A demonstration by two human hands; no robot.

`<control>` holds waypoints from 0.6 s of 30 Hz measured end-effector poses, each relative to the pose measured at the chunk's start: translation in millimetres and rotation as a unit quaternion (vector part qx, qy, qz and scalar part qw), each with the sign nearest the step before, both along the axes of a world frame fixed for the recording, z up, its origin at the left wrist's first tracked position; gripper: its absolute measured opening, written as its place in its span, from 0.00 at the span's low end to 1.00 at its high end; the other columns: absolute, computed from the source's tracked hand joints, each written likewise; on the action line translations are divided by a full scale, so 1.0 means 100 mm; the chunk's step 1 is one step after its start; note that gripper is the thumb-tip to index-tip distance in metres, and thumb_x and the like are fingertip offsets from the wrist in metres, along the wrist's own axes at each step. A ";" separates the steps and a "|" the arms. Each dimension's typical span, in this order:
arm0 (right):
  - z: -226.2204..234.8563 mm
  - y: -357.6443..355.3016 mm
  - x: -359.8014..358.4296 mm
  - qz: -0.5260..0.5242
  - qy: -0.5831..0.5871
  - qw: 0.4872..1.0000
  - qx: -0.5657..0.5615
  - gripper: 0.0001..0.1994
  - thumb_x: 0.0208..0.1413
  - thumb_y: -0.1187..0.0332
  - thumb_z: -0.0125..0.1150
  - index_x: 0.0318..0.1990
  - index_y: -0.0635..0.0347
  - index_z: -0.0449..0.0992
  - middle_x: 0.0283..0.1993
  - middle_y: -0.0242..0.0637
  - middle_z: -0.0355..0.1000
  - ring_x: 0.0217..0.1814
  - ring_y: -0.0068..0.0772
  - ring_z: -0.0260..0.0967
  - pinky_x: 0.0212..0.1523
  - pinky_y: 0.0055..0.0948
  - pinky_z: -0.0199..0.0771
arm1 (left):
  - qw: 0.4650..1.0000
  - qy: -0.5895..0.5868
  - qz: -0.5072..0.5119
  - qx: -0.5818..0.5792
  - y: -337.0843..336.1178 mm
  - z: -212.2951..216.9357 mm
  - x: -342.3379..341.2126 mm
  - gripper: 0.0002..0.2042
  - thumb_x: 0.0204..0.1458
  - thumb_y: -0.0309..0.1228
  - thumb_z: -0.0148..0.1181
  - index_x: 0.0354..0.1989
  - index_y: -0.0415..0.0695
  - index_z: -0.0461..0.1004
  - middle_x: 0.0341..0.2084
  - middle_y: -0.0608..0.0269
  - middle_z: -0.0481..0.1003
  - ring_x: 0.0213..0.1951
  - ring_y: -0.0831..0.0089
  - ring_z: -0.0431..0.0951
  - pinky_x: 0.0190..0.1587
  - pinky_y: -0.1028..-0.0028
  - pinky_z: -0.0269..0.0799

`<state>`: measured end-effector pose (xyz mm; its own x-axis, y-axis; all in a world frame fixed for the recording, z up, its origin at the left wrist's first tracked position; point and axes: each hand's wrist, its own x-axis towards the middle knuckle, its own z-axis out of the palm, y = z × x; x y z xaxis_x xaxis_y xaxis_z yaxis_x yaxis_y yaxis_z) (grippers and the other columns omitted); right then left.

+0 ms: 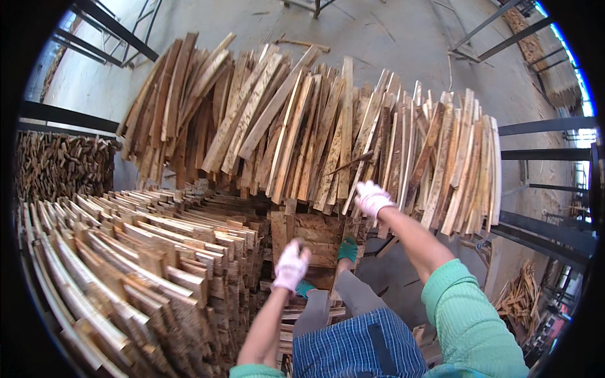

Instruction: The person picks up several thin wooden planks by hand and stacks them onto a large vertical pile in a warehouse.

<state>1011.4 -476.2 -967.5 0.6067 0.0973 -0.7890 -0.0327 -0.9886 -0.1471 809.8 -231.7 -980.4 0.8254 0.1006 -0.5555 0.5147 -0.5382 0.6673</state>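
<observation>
Gloved right hand (372, 199) closed on a thin slat (350, 164) poking from the leaning plank pile (315, 132) | left hand (291, 264) fisted, contents unclear | slat looks light, stiff, splintery; best gripped near its lower end | stacked boards (138, 264) at left

You've got a stacked pile of wood strips (126, 252) lower left, rows laid crosswise, curving w/ the lens. Darker stack of small offcuts (60, 165) far left, behind a black metal rail (63, 116). Concrete floor (391, 38) up top, dusty, w/ a few loose sticks. Black steel rack frames (542, 126) on the right side, more at top left. Bundle of thin scrap slats (520, 296) lower right on the floor. Another wood stack (554, 75) far top right, small, can't tell detail.
</observation>
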 end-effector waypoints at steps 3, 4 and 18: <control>-0.71 -0.32 0.38 0.042 -0.139 0.989 -0.037 0.20 0.61 0.72 0.39 0.60 0.60 0.65 0.61 0.55 0.64 0.59 0.53 0.67 0.60 0.49 0.68 | 0.989 -0.073 -0.037 0.125 0.18 -0.46 1.01 0.19 0.56 0.36 0.57 0.54 0.42 0.72 0.49 0.43 0.74 0.51 0.51 0.75 0.56 0.62 0.71; -0.87 -0.36 0.49 0.065 -0.158 0.985 -0.038 0.25 0.59 0.74 0.42 0.65 0.58 0.62 0.66 0.54 0.60 0.65 0.55 0.63 0.65 0.51 0.63 | 0.988 -0.063 -0.021 0.136 0.31 -0.65 1.27 0.23 0.57 0.42 0.56 0.58 0.44 0.68 0.53 0.43 0.71 0.55 0.51 0.72 0.58 0.59 0.69; -1.62 -0.81 -0.15 0.261 -0.004 0.964 0.041 0.12 0.62 0.69 0.50 0.50 0.58 0.75 0.54 0.51 0.70 0.52 0.45 0.73 0.55 0.42 0.75 | 0.977 0.104 0.104 0.155 0.23 -1.66 1.97 0.63 0.40 0.70 0.63 0.75 0.45 0.35 0.70 0.31 0.43 0.69 0.38 0.51 0.67 0.49 0.60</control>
<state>996.1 -557.1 -1129.3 0.4634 0.4530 -0.7617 0.4680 -0.8549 -0.2237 1007.0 -208.8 -1146.2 0.6421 0.4444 -0.6247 0.7412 -0.5679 0.3579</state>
